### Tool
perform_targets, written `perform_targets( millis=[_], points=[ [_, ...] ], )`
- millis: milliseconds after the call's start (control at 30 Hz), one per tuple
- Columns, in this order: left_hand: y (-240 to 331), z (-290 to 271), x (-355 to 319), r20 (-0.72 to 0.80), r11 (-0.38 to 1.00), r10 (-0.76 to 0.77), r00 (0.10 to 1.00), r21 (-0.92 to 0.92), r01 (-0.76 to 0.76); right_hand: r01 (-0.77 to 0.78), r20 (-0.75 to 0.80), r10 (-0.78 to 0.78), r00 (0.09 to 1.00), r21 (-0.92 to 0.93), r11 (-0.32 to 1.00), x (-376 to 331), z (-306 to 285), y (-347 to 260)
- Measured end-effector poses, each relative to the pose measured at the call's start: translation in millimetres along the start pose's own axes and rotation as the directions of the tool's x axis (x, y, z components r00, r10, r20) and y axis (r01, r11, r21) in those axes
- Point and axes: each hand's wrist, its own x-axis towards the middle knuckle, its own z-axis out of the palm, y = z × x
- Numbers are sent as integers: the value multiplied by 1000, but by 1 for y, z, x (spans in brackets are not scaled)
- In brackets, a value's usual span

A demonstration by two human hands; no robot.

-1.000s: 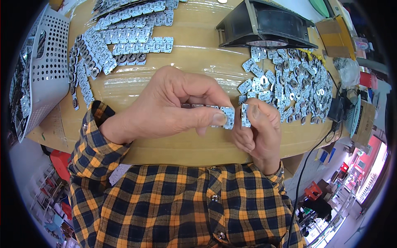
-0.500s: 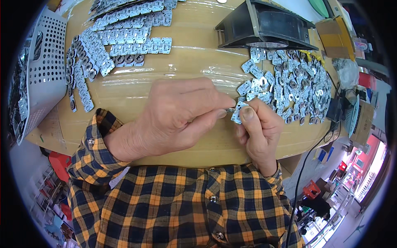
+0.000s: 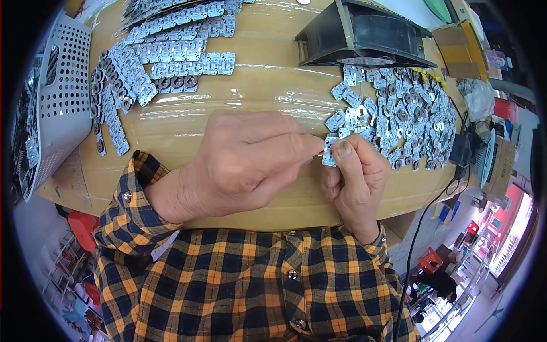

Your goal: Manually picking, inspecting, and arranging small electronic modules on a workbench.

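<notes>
Between the thumb and bent fingers of my right hand (image 3: 360, 179) is a small pale-blue circuit board (image 3: 329, 158) with dark spots, partly covered by the thumb. My left hand (image 3: 250, 162) is closed in a pinch, its fingertips at the board's left edge. A tiny shiny bit shows at those fingertips, too small to name. Just beyond my right hand spreads a loose heap of similar small circuit boards (image 3: 399, 117), some with round metal parts on them.
Rows of joined circuit board strips (image 3: 194, 65) lie at the far left. A perforated grey basket (image 3: 65, 85) stands at the left edge. A black fan-like housing (image 3: 382, 37) sits at the back right, beside a cardboard box (image 3: 462, 51). A black cable (image 3: 424, 219) hangs over the right side.
The left fingertips have shifted slightly right against the board, and the left thumb tip is more hidden. In my right hand the board has turned a little more upright.
</notes>
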Motion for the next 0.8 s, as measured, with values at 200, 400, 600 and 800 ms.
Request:
perform_targets(
  millis=[200, 400, 600, 800],
  points=[
    [4, 0, 1, 100, 968, -190, 977, -147, 203, 365, -5, -555, 832, -749, 553, 10, -16, 12],
    [15, -4, 1, 268, 561, -575, 773, -558, 612, 294, 145, -260, 955, -330, 897, -4, -19, -10],
    [9, -10, 1, 341, 543, -523, 781, -573, 613, 253, 241, -192, 951, -256, 933, -1, -18, -3],
    [8, -7, -1, 286, 680, -456, 843, -499, 537, 344, 300, -258, 918, -286, 894, 1, -17, -1]
  ],
)
